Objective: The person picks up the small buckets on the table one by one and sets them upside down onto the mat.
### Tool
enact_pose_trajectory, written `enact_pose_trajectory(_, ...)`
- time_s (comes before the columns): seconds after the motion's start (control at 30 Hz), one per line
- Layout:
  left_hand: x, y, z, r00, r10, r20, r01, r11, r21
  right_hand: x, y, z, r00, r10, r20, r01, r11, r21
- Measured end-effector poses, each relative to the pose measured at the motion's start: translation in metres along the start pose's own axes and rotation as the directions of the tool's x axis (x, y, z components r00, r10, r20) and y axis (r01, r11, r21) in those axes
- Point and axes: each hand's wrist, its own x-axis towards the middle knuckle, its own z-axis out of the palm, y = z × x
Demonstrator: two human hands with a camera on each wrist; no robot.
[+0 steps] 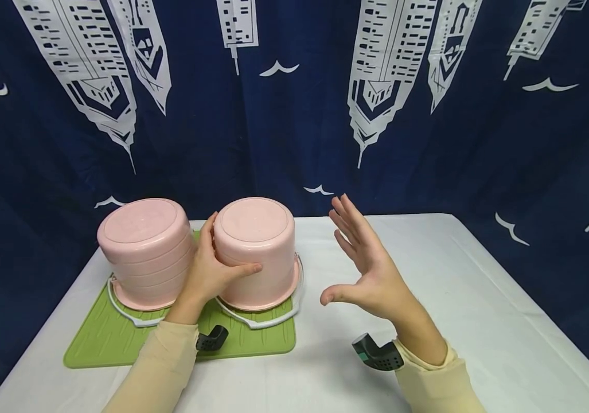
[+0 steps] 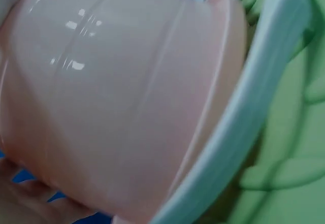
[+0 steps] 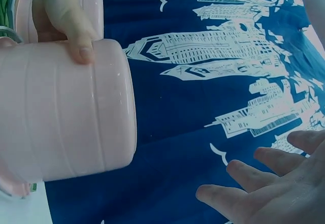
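Observation:
Two pink buckets stand upside down side by side, each with a pale handle lying near its rim. My left hand (image 1: 209,274) grips the right-hand pink bucket (image 1: 258,246) by its left side, thumb across the front and fingers toward the back. That bucket's pale handle (image 2: 244,102) crosses close up in the left wrist view. The left-hand bucket (image 1: 144,252) stands just beyond my left wrist. To the right, my right hand (image 1: 374,272) is held up in the air, apart from the bucket, fingers spread and thumb out; it holds nothing.
Under the buckets lies a green ridged mat (image 1: 103,338) on a white-covered table (image 1: 459,310). A dark blue curtain (image 1: 294,132) with white building prints hangs behind the table's far edge. Each wrist carries a small black device (image 1: 379,353).

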Motion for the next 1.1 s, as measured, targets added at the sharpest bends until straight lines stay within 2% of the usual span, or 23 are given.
enact_pose_trajectory(0.17,0.000,-0.008,0.001,0.993,0.022,0.117,-0.013,0.996,-0.085,-0.001,0.001,0.000,1.000,0.029,0.006,-0.029,0.999,-0.020)
enact_pose_trajectory(0.33,0.001,-0.015,-0.005,0.986,0.032,0.163,-0.015,0.994,-0.108,-0.001,0.001,0.000,0.999,0.045,0.018,-0.044,0.998,-0.044)
enact_pose_trajectory(0.57,0.004,-0.018,-0.017,0.983,0.032,0.181,-0.002,0.987,-0.162,-0.001,0.004,0.000,0.998,0.055,0.024,-0.053,0.997,-0.056)
enact_pose_trajectory(0.83,0.004,-0.016,-0.019,0.977,0.028,0.211,0.001,0.991,-0.136,-0.002,0.010,-0.002,0.996,0.086,0.033,-0.083,0.993,-0.088)
enact_pose_trajectory(1.0,0.004,-0.005,-0.022,0.977,0.044,0.207,-0.017,0.991,-0.130,-0.001,0.011,-0.003,0.995,0.092,0.036,-0.087,0.990,-0.113)
enact_pose_trajectory(1.1,0.005,0.007,-0.027,0.980,0.093,0.175,-0.062,0.983,-0.172,-0.001,0.012,-0.004,0.995,0.094,0.033,-0.089,0.988,-0.123)
